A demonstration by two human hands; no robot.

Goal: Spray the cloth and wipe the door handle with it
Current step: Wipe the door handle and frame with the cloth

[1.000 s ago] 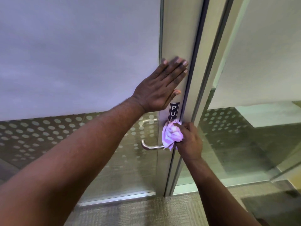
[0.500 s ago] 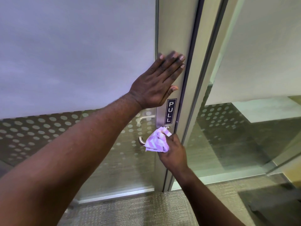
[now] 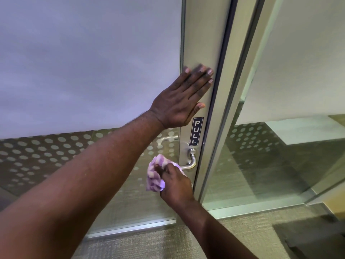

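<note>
A silver lever door handle (image 3: 192,161) sticks out of the metal door stile, just below a black PULL label (image 3: 196,131). My right hand (image 3: 175,183) is closed around a crumpled purple and white cloth (image 3: 155,174), which wraps the free left end of the lever. The handle's base and bend are uncovered. My left hand (image 3: 183,99) lies flat with its fingers spread on the stile above the label and holds nothing. No spray bottle is in view.
The door has frosted glass (image 3: 89,62) above and a dotted clear band below. A fixed glass panel (image 3: 289,128) stands to the right of the door frame (image 3: 229,109). Beige carpet (image 3: 149,243) covers the floor.
My right hand has slid the cloth leftward along the lever, from its base near the stile to its free end, so the base now shows. My left hand stays pressed on the stile.
</note>
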